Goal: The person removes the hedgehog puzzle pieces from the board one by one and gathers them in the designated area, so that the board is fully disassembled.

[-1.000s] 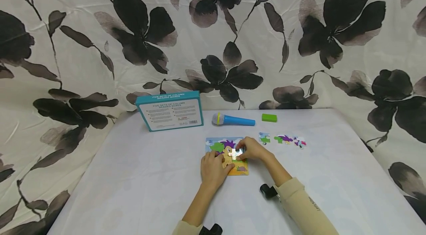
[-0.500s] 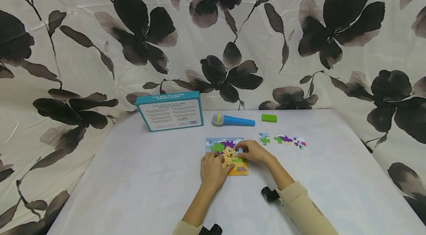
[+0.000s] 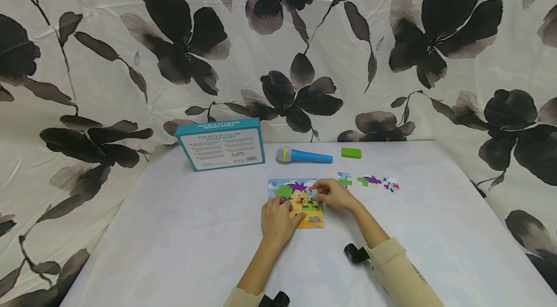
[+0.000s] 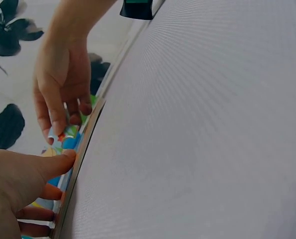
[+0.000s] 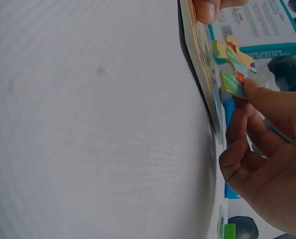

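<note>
Soft, even light fills the head view, leaving a faint shadow beside the right sleeve (image 3: pixel 404 268). Both wrist views look dimmer and greyer; fine radiating ripples band the white surface (image 4: pixel 203 124), and small print on the teal box (image 5: pixel 262 22) blurs.

Purple, yellow, green and blue on the puzzle board (image 3: pixel 298 197); red, green and blue on the puzzle piece (image 5: pixel 233 82). Teal and white on the box (image 3: pixel 222 145), blue, yellow and grey on the microphone (image 3: pixel 311 156). White on the counter (image 3: pixel 174 234), black flowers over the pale backdrop (image 3: pixel 243 46).
</note>
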Demonstrator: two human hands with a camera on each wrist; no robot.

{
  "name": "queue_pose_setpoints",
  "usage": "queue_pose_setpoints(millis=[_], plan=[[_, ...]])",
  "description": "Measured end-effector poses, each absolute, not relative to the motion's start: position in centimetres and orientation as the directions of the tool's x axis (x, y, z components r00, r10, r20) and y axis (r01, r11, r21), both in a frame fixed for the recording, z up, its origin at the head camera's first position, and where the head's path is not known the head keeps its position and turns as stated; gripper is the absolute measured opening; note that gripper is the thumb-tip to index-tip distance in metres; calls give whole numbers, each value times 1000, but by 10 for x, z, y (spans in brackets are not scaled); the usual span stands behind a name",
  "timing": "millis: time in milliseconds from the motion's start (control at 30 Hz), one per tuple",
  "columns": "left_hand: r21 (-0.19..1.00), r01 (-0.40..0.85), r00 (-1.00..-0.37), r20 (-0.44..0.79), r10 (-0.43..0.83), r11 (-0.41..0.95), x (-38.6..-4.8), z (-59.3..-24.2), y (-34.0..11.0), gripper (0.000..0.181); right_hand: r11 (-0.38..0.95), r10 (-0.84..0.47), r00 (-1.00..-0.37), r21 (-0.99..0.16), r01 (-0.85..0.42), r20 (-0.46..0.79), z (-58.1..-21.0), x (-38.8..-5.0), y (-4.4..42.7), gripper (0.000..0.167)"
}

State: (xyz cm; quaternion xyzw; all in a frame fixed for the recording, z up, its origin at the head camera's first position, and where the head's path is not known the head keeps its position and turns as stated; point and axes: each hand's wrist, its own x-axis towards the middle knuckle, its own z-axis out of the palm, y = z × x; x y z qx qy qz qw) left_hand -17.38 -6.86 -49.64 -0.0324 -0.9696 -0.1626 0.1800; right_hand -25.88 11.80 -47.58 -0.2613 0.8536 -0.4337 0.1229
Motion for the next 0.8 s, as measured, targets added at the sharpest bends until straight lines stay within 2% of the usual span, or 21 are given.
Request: queue_pose_setpoints(millis=[467, 800], plan=[[310, 111, -938, 346, -3, 944, -173, -495, -68, 43, 497, -518, -856, -812, -307, 7, -471, -255, 131, 19], [318, 123, -929, 370, -4, 940, -174, -497, -69, 42, 492, -469, -882, -818, -299, 40, -468, -250, 174, 24]])
